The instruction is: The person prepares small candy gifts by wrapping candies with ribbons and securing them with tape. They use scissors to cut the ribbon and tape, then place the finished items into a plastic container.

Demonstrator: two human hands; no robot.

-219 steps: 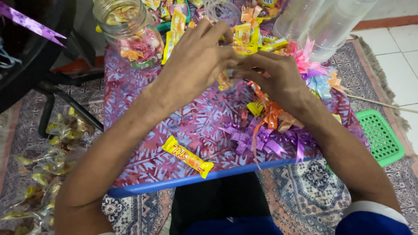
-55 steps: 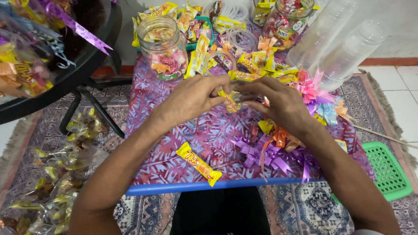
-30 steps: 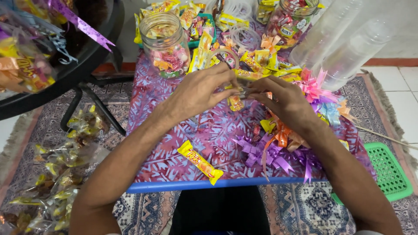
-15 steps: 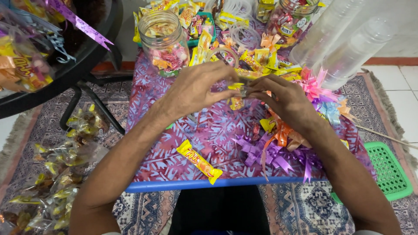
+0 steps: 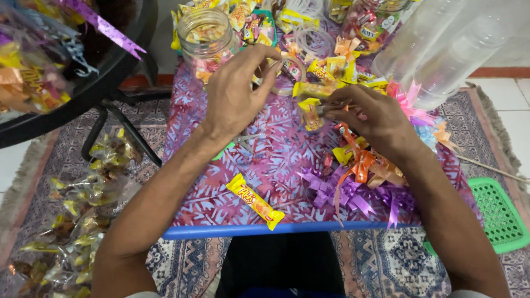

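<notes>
Behind curled left hand (image 5: 234,94) fingers, grip unclear; right hand (image 5: 367,118) pinches yellow candy (image 5: 310,113).

This looks like a room in a home. A patterned rug (image 5: 386,265) covers the tiled floor (image 5: 513,110), and a small table with a purple cloth (image 5: 265,165) holds candy, ribbon bows (image 5: 353,187) and jars (image 5: 207,38).

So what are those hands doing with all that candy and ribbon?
A person sits at a small table covered in purple patterned cloth. The right hand pinches a small yellow wrapped candy above the table, while the left hand reaches toward a roll of clear tape beside a clear glass jar of sweets. A long yellow candy bar and purple and orange ribbon bows lie nearby.
</notes>
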